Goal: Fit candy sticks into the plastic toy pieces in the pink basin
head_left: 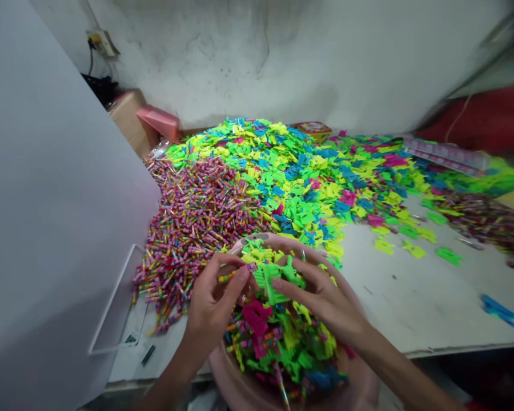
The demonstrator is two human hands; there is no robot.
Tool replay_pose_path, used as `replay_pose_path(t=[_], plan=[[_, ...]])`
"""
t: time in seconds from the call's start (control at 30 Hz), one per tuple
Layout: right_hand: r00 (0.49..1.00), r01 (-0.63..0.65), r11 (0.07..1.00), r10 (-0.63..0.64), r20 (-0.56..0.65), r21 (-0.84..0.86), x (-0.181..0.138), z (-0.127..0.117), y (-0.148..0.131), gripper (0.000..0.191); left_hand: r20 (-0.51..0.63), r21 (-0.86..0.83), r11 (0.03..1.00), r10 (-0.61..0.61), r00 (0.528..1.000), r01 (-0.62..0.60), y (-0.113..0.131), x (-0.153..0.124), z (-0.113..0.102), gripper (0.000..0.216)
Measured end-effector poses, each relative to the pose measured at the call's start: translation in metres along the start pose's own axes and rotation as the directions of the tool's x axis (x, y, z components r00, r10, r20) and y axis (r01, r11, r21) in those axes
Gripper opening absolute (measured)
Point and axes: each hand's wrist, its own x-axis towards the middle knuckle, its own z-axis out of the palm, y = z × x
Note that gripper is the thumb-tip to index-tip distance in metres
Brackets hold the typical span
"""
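"Checking the hands first: what is held by the left hand (209, 302)?"

"A small striped tube (232, 275) is pinched between the thumb (229, 291) and forefinger, which are nearly closed on it."

"And by the right hand (321, 299)?"

"Its fingers (295, 284) are spread and half curled, with the tips laid on a bright green plastic piece (274, 283). Whether that piece is actually gripped cannot be told."

"Where are these things to be found?"

"Both are held at the top of the load in a pink plastic basin (257, 241). The basin is filled with green, yellow, magenta and blue pieces mixed with more striped tubes."

"What is seen around the basin?"

"It is placed at the near edge of a white table (415, 291). A heap of striped tubes (192, 222) is spread just beyond it on the left, and a larger heap of neon plastic pieces (300, 171) is piled behind, up to a whitewashed wall (261, 63). Loose blue pieces (497, 311) are lying out to the right. A cardboard box (126, 117) and a pink box (158, 123) are set in the far left corner, and the left of the view is taken up by a grey board (55, 200)."
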Motion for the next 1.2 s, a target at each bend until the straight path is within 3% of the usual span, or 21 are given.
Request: replay_pose_path(t=[0.17, 0.27, 0.37, 0.5, 0.6, 0.7, 0.83, 1.0, 1.1, 1.2], plan=[[0.996, 0.079, 0.992, -0.083, -0.036, -0.095, -0.007, -0.002, -0.007, 0.019, 0.087, 0.019, 0.999, 0.034, 0.996, -0.036, 0.007, 0.000, -0.001, 0.026], [0.991, 0.122, 0.988, -0.126, -0.036, -0.092, -0.008, -0.001, -0.011, 0.018, 0.065, 0.043, 0.998, 0.039, 0.997, -0.042, 0.005, 0.000, 0.001, 0.023], [0.990, 0.128, 0.989, -0.133, -0.055, -0.073, -0.008, 0.002, -0.012, 0.005, 0.069, 0.021, 0.999, 0.029, 0.997, -0.030, 0.004, 0.000, 0.003, 0.021], [0.989, 0.111, 0.991, -0.118, -0.093, -0.077, -0.009, 0.005, -0.011, 0.014, 0.070, -0.030, 1.000, -0.004, 0.998, 0.006, 0.004, 0.000, 0.004, 0.026], [0.990, 0.115, 0.991, -0.120, -0.078, -0.063, -0.009, 0.006, -0.010, 0.014, 0.055, 0.060, 0.998, 0.004, 0.998, -0.007, 0.003, 0.000, 0.004, 0.031], [0.992, 0.098, 0.988, -0.107, -0.068, -0.123, -0.010, 0.007, -0.009, 0.016, 0.036, 0.225, 0.969, 0.094, 0.995, -0.100, 0.001, -0.001, 0.002, 0.027], [0.989, 0.100, 0.978, -0.118, -0.092, -0.182, -0.014, 0.013, -0.002, 0.015, 0.066, 0.426, 0.842, 0.337, 0.939, -0.332, -0.002, -0.001, -0.001, 0.014], [0.952, 0.210, 0.922, -0.269, -0.147, -0.326, -0.020, 0.023, 0.009, 0.013, 0.143, 0.532, 0.660, 0.548, 0.824, -0.531, -0.005, -0.001, -0.004, 0.019], [0.930, 0.277, 0.883, -0.346, -0.126, -0.378, -0.022, 0.023, 0.011, 0.014, 0.191, 0.537, 0.607, 0.589, 0.785, -0.586, -0.003, -0.002, -0.005, 0.022], [0.935, 0.287, 0.887, -0.342, -0.095, -0.362, -0.024, 0.020, 0.009, 0.012, 0.223, 0.510, 0.637, 0.551, 0.804, -0.578, 0.000, -0.003, -0.007, 0.021]])
